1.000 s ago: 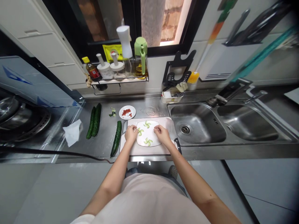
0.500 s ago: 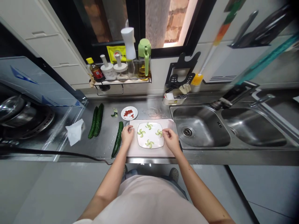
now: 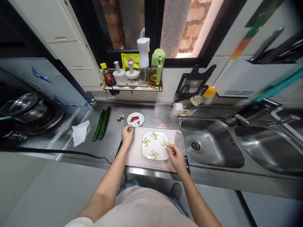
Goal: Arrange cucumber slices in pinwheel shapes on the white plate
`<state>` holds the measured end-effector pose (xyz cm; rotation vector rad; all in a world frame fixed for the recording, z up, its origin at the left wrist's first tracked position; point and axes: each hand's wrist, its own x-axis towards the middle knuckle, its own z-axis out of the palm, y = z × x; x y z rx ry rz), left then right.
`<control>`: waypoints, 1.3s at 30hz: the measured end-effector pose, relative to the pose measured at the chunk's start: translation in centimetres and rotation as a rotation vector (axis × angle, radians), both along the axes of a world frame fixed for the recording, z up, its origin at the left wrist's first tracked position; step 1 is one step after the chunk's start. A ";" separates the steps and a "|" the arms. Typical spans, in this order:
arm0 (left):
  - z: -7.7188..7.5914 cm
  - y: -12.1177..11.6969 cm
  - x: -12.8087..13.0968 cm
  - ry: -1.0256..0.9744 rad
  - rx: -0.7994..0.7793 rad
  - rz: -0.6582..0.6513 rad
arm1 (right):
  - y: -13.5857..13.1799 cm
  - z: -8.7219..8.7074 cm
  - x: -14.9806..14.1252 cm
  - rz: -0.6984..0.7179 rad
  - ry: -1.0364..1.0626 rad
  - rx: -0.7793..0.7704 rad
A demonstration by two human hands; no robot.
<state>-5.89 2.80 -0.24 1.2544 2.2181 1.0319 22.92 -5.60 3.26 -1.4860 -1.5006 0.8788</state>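
Note:
A white squarish plate [image 3: 155, 146] lies on a pale pink cutting board [image 3: 133, 157] and bears several pinwheels of cucumber slices [image 3: 154, 154]. My right hand [image 3: 175, 158] is at the plate's right edge, its fingertips pinched beside the right-hand pinwheel [image 3: 165, 143]; whether they touch a slice is unclear. Over the board's upper left, my left hand [image 3: 127, 136] has its fingers closed, just below a small white plate [image 3: 142, 117] of small red pieces [image 3: 134, 119]. Anything held in either pinch is too small to make out. A cucumber [image 3: 119, 147] is partly hidden by my left forearm.
Two whole cucumbers [image 3: 101, 124] and a crumpled white tissue [image 3: 80, 133] lie left. A knife with a black handle [image 3: 187, 164] rests along the board's right side, next to the double sink [image 3: 210, 142]. Condiment bottles stand on a wall rack [image 3: 132, 90]; green scraps [image 3: 121, 117] lie below.
My left hand has moved up from beside the plate toward the small plate of red pieces. My right hand stays by the right-hand pinwheel. The whole view has shifted a little.

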 end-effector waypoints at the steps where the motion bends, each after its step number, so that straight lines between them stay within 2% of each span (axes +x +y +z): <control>1: -0.1 0.7 0.0 -0.002 -0.019 0.025 | 0.1 0.0 -0.1 0.005 -0.002 -0.002; 5: -0.3 3.6 0.1 0.053 -0.098 0.061 | 0.2 0.0 -0.6 0.023 -0.003 -0.008; 11: -0.3 7.5 -0.6 0.240 -0.224 -0.077 | 0.3 -0.3 0.0 0.017 -0.033 -0.018; 18: -0.7 9.0 -0.4 0.412 -0.331 -0.228 | 0.2 -0.7 0.7 0.002 -0.072 -0.035; 23: -1.0 9.5 0.1 0.463 -0.374 -0.235 | 0.3 -0.6 0.7 0.003 -0.092 -0.025; 30: -1.3 9.4 -0.1 0.396 -0.314 -0.239 | 0.3 -0.8 0.9 0.005 -0.117 -0.040; 36: -1.9 9.2 -0.6 0.072 -0.189 -0.154 | 0.6 -0.6 0.7 0.008 -0.129 -0.033; 39: -2.1 9.1 -0.8 0.022 -0.171 -0.152 | 0.9 -0.5 0.4 0.019 -0.111 -0.027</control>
